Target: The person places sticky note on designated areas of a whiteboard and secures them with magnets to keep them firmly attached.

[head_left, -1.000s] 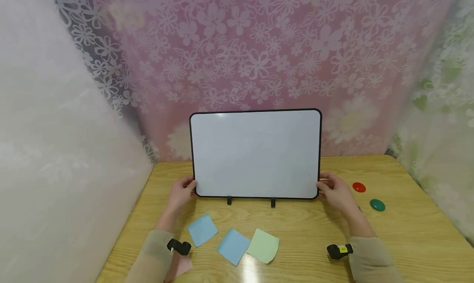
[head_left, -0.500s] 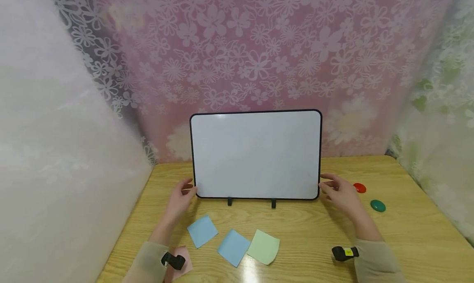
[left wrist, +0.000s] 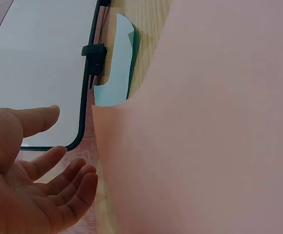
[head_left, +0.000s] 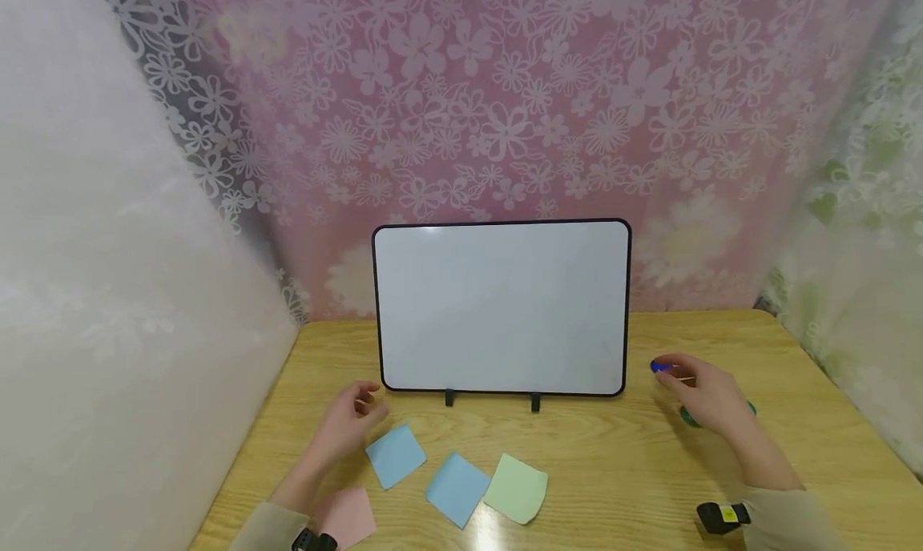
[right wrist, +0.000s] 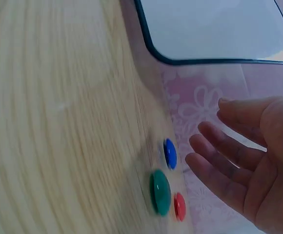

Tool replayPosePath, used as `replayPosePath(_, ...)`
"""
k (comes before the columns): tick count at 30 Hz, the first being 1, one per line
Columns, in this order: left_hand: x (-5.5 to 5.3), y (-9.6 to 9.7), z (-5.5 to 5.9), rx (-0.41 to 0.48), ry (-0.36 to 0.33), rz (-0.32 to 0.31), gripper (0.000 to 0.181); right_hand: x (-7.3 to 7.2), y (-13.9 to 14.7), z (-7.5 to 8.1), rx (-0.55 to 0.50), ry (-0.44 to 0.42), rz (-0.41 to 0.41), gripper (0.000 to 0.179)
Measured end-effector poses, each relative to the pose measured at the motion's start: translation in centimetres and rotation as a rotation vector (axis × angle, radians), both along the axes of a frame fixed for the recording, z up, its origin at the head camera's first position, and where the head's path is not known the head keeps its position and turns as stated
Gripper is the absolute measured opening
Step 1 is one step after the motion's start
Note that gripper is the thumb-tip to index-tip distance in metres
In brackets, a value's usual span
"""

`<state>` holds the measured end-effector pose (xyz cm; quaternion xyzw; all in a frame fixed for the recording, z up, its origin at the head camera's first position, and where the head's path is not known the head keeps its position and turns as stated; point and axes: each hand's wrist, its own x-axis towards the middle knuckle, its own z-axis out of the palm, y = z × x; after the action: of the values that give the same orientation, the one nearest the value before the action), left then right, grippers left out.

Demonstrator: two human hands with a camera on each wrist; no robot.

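Note:
A white board (head_left: pixel 501 307) with a black frame stands upright on two small black feet. My left hand (head_left: pixel 346 419) hovers off its lower left corner, fingers loosely bent and holding nothing. To the right of the board, my right hand (head_left: pixel 710 391) is above several domed round magnets. The blue magnet (head_left: pixel 659 366) shows by its fingertips, and the green magnet (head_left: pixel 691 416) is partly covered by the hand. In the right wrist view, the red magnet (right wrist: pixel 180 206) lies beside the green one, and a gap separates the fingers from all of them.
In front of the board lie two blue sticky notes (head_left: pixel 396 456), a pale green sticky note (head_left: pixel 516 488) and a pink sticky note (head_left: pixel 348 517) by the left forearm. A flowered pink curtain (head_left: pixel 505 94) hangs behind the wooden table (head_left: pixel 591 487).
Both hands have let go of the board's lower sides. The right hand has moved right over the magnets; the left has drawn back slightly down and left. The board still stands upright.

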<state>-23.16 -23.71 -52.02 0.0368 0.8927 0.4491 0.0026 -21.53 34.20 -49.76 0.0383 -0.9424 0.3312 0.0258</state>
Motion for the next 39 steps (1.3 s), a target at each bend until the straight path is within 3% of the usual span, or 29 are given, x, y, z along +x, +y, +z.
replayPosePath(9, 0.8, 0.2, 0.3, -0.147, -0.046, -0.144, 0.049, 0.4, 2.7, 0.2, 0.081, 0.015, 0.056, 0.041)
replayPosePath(13, 1.0, 0.4, 0.3, -0.197, -0.054, -0.179, 0.052, 0.5, 3.3, 0.2, 0.130, 0.010, 0.104, 0.040)
replayPosePath(20, 1.1, 0.7, 0.1, -0.252, -0.043, -0.213, 0.051, 1.0, 4.4, 0.1, 0.167, -0.014, 0.186, 0.043)
replayPosePath(34, 1.3, 1.1, 0.5, -0.357, -0.075, -0.230, 0.049, 0.5, 4.7, -0.1, 0.205, -0.140, 0.217, 0.052)
replayPosePath(39, 1.2, 1.3, 0.8, -0.375, -0.090, -0.227, 0.046, 0.5, 4.8, -0.2, 0.230, -0.114, 0.252, 0.048)
